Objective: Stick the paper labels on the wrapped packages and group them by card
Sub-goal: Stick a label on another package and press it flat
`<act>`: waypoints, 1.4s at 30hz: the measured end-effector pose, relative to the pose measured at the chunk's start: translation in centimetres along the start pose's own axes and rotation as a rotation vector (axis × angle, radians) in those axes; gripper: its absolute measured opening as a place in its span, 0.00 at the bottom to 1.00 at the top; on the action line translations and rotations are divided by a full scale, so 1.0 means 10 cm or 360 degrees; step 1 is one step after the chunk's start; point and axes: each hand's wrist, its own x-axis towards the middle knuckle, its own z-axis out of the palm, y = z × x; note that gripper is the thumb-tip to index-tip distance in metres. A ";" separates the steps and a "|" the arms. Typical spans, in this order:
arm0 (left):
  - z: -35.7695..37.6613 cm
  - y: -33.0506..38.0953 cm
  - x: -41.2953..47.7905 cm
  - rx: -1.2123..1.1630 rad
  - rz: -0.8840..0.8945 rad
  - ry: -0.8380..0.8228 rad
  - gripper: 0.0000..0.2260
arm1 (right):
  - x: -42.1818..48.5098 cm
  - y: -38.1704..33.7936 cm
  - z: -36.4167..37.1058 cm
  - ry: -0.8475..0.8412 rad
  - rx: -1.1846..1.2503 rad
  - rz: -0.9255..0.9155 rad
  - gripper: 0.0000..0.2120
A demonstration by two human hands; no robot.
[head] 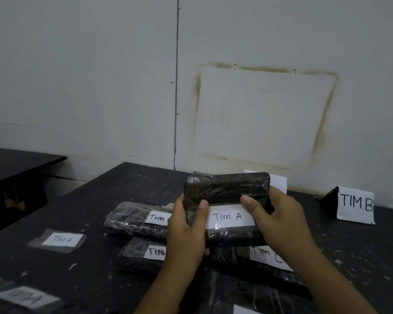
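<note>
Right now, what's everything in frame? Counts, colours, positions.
held wrapped package: 1, black under clear wrap, white TIM A label on it, raised mid-frame
wrapped packages on table: at least 3, black, white labels, left of and under the hands
loose TIM A label: 1, white on grey tape, table left
blurred label: 1, white, bottom-left corner, unreadable
TIM B card: 1, white, standing, right rear
second card: 1, white, behind the held package, text hidden
table: 1, black, scuffed
side table: 1, black, far left
wall: grey-white, brown rectangular stain
left hand: grips package's left end
right hand: grips its right end
</note>
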 end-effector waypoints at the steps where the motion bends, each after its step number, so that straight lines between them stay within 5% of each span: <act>1: -0.01 0.00 0.01 -0.0001 -0.0016 -0.0002 0.04 | 0.01 0.00 -0.02 -0.0029 -0.0003 -0.0016 0.02; 9: -0.04 0.01 0.03 -0.0030 -0.0170 -0.0018 0.09 | 0.02 0.02 -0.06 -0.0264 0.0088 0.0152 0.08; 15: -0.06 0.05 0.03 0.0007 -0.0144 -0.0152 0.26 | -0.05 -0.01 0.03 -0.0267 -0.0054 0.0151 0.27; 23: -0.22 0.07 0.10 0.0044 -0.0290 -0.0234 0.22 | -0.05 -0.03 -0.05 -0.0375 0.0062 0.0167 0.04; 31: -0.54 0.31 0.14 -0.0032 -0.0357 -0.0302 0.17 | -0.10 -0.24 0.00 -0.0467 0.0304 0.0303 0.07; 42: -1.43 0.65 0.33 0.0566 -0.0359 -0.0141 0.03 | -0.05 -0.72 0.62 -0.0762 0.0513 0.0491 0.06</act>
